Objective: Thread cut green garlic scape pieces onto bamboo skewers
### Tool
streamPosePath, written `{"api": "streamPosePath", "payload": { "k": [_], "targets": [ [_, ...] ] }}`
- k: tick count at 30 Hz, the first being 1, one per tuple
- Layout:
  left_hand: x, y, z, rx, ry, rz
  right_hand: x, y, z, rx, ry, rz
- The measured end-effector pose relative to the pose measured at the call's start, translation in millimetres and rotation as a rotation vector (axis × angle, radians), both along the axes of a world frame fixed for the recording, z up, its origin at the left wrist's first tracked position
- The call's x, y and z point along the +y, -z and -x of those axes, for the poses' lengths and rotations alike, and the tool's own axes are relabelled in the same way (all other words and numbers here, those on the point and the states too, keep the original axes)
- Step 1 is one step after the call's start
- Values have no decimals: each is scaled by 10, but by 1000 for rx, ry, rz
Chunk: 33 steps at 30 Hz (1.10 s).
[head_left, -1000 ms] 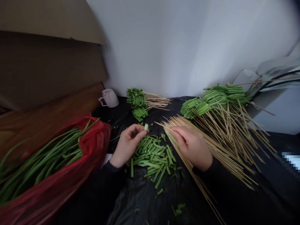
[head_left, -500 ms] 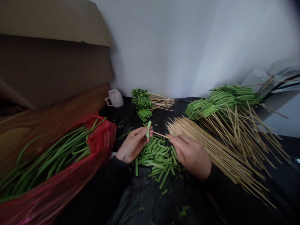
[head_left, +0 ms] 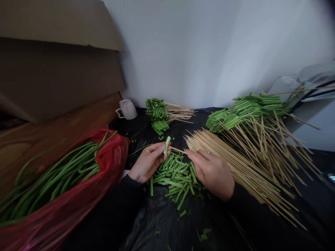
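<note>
A cardboard box (head_left: 60, 69) looms at my far left. In front of me spreads a black sheet (head_left: 149, 223), a red bag (head_left: 111, 157) of long green beans to its left, a fan of loose skewers (head_left: 243, 167) on the right and a heap of cut beans (head_left: 175, 174) between. My right grip (head_left: 213, 170) pinches one skewer (head_left: 178, 150), pointing left. Above the heap, my left grip (head_left: 146, 162) pinches a slightly tilted bean piece (head_left: 167, 144); whether the skewer pierces it, I cannot tell.
</note>
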<state>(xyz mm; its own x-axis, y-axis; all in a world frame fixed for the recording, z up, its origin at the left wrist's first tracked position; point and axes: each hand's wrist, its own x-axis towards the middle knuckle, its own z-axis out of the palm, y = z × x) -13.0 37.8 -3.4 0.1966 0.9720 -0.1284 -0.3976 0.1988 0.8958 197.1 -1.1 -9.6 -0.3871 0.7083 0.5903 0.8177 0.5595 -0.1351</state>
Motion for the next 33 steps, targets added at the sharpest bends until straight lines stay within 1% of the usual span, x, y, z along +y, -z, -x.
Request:
{"api": "streamPosePath", "payload": {
  "k": [6, 11, 16, 22, 26, 29, 33],
  "targets": [
    [17, 33, 13, 21, -31, -1, -22, 1, 7, -17, 11, 16],
    [-6, 36, -21, 42, -44, -42, -51, 32, 36, -35, 48, 22],
    [-23, 49, -74, 53, -34, -46, -68, 49, 85, -19, 50, 79],
    [-40, 44, -90, 49, -23, -40, -42, 65, 104, 56, 22, 109],
    [-35, 8, -64, 22, -64, -29, -30, 70, 99, 141, -14, 100],
    [-20, 0, -41, -9, -102, -13, -27, 73, 98, 185, -13, 76],
    [-14, 1, -26, -12, -76, 15, -33, 78, 106, 201, -18, 63]
  ]
}}
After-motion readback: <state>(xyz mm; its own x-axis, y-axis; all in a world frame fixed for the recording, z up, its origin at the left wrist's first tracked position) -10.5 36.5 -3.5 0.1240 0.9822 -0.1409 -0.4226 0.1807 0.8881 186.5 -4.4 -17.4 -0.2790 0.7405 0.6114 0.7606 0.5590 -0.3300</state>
